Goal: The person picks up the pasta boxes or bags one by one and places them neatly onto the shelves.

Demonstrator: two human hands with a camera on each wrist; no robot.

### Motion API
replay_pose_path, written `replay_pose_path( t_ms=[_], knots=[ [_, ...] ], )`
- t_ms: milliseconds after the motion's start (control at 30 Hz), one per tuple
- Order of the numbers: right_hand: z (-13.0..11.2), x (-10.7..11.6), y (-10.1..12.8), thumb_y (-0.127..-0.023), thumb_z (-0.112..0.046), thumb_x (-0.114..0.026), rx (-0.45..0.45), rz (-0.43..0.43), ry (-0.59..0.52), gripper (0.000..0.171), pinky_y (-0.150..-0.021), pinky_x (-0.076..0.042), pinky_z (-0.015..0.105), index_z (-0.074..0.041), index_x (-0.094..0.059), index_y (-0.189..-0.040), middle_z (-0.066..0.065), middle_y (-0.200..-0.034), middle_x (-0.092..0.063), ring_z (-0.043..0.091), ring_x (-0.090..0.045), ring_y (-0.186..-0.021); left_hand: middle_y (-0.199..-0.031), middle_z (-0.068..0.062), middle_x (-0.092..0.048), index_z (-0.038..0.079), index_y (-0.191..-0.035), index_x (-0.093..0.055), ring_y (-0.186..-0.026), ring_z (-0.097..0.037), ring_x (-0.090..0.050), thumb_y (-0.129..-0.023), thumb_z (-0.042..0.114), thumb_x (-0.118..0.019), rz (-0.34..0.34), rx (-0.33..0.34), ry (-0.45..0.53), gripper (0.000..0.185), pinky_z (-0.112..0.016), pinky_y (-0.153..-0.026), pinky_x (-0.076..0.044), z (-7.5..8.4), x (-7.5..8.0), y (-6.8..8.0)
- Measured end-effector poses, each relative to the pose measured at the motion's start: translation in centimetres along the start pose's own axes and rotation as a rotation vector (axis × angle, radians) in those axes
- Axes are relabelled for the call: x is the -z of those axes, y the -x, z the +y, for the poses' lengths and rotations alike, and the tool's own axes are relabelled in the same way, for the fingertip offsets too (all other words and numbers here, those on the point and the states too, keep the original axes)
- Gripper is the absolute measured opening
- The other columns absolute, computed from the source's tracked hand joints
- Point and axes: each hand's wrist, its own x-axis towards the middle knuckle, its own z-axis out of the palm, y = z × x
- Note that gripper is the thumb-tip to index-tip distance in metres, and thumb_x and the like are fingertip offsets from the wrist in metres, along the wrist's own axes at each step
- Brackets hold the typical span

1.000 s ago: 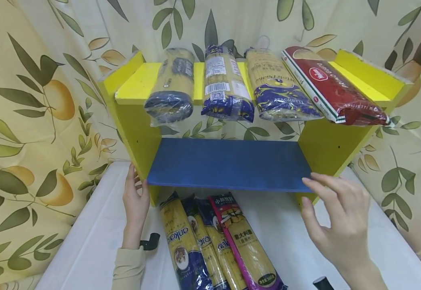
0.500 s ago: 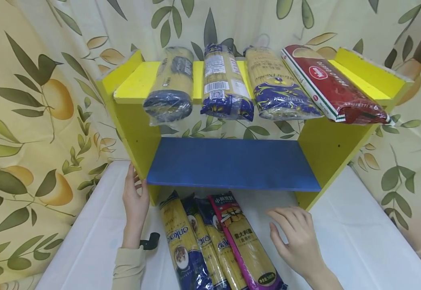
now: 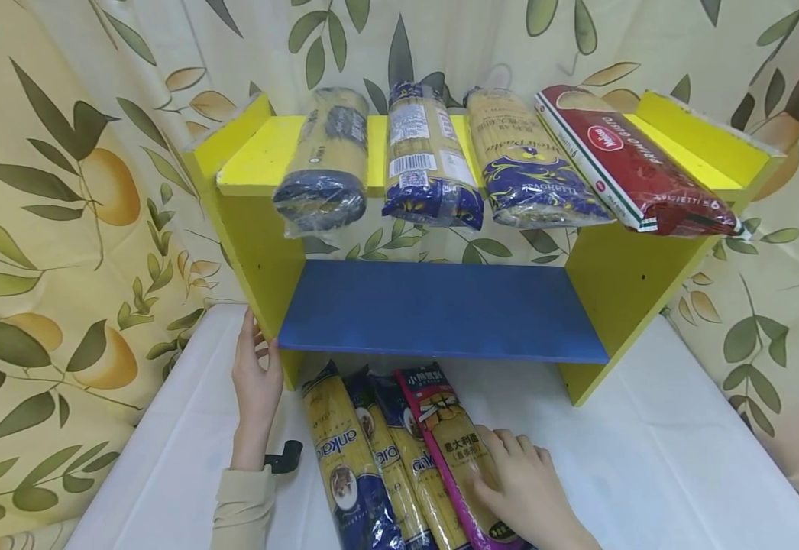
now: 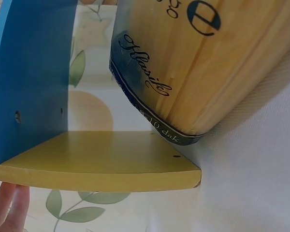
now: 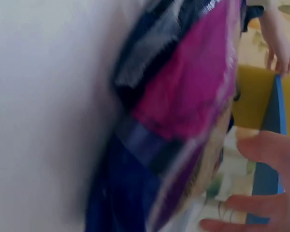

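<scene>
The magenta packet, a long flat plastic pack of spaghetti, lies on the bench in front of the shelf unit, rightmost of three packets side by side. The right hand is laid on it with fingers spread and nearly straight; nothing is gripped.

Furthest left, the left hand is pressed flat, fingers straight, against the unit's yellow left wall. To its right, two blue packets with yellow pasta showing through lie touching each other and the magenta one. A small black clip rests on the bench just beside the left wrist.

The unit is made of painted board: yellow sides and top, one matt blue shelf between them. On the top, four glossy packets are lined up, overhanging the front edge: three blue-and-yellow ones, then one red packet lying slantwise. The bench is covered with white cloth; a leaf-printed curtain hangs behind.
</scene>
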Motion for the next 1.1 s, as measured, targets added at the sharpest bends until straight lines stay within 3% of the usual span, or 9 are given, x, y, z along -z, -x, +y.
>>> replay_pose_path(
  t_ms=[100, 200, 400, 667, 800, 933, 1100],
  knots=[
    [-0.4, -0.4, 0.2, -0.076, -0.060, -0.069, -0.079, -0.144, -0.049, 0.076, -0.074, -0.053, 0.054, -0.011, -0.054, -0.133, 0.012, -0.119, -0.062, 0.033, -0.061, -0.103, -0.135, -0.016, -0.053, 0.027, -0.153, -0.024, -0.112, -0.031, -0.057, -0.094, 0.001, -0.055, 0.000, 0.002, 0.002, 0.072, -0.015, -0.082, -0.046, 0.0, 0.0, 0.0],
    [-0.7, -0.7, 0.3, -0.073, -0.072, -0.063, -0.143, -0.244, -0.121, 0.090, -0.071, -0.055, 0.056, -0.011, -0.049, -0.138, 0.015, -0.123, -0.060, 0.037, -0.059, -0.107, -0.135, -0.016, -0.052, 0.027, -0.153, -0.024, -0.112, -0.030, -0.057, -0.094, 0.001, -0.055, 0.002, 0.001, -0.001, 0.072, -0.015, -0.081, -0.046, 0.1, 0.1, 0.0],
    [-1.2, -1.3, 0.3, -0.067, -0.077, -0.063, -0.166, -0.271, -0.129, 0.098, -0.061, -0.056, 0.055, -0.015, -0.045, -0.141, 0.017, -0.123, -0.058, 0.037, -0.056, -0.112, -0.132, -0.020, -0.054, 0.020, -0.153, -0.025, -0.110, -0.033, -0.058, -0.094, 0.000, -0.055, 0.018, -0.033, -0.011, 0.069, -0.036, -0.080, -0.051, 0.0, 0.1, 0.0],
    [-0.7, -1.6, -0.3, -0.067, -0.071, -0.069, -0.093, -0.278, -0.122, 0.097, -0.052, -0.055, 0.041, -0.021, -0.041, -0.145, 0.015, -0.111, -0.057, 0.030, -0.059, -0.096, -0.133, -0.020, -0.053, 0.021, -0.153, -0.025, -0.110, -0.033, -0.058, -0.094, 0.000, -0.055, 0.014, -0.032, -0.009, 0.070, -0.039, -0.081, -0.051, 0.0, 0.1, 0.0],
    [-0.3, -1.3, -0.6, -0.068, -0.063, -0.074, -0.081, -0.329, -0.169, 0.097, -0.049, -0.053, 0.041, -0.022, -0.037, -0.147, 0.022, -0.109, -0.056, 0.034, -0.062, -0.086, -0.133, -0.019, -0.053, 0.023, -0.153, -0.025, -0.111, -0.033, -0.058, -0.094, 0.000, -0.055, 0.007, -0.024, -0.008, 0.071, -0.040, -0.082, -0.052, 0.0, 0.0, 0.0],
    [-0.1, -1.1, -0.9, -0.070, -0.052, -0.077, -0.100, -0.378, -0.254, 0.096, -0.042, -0.046, 0.029, -0.020, -0.034, -0.149, 0.024, -0.105, -0.056, 0.023, -0.056, -0.065, -0.132, -0.020, -0.054, 0.022, -0.153, -0.025, -0.110, -0.032, -0.058, -0.093, -0.001, -0.055, 0.009, -0.020, -0.007, 0.071, -0.036, -0.081, -0.051, 0.0, 0.0, 0.0],
    [0.4, -1.0, -1.1, -0.070, -0.038, -0.080, -0.140, -0.375, -0.365, 0.092, -0.043, -0.048, 0.029, -0.022, -0.034, -0.148, 0.035, -0.121, -0.053, 0.020, -0.057, -0.060, -0.133, -0.019, -0.054, 0.022, -0.153, -0.026, -0.110, -0.032, -0.058, -0.094, 0.000, -0.055, 0.007, -0.018, -0.004, 0.070, -0.032, -0.082, -0.051, 0.0, 0.0, 0.0]
  ],
)
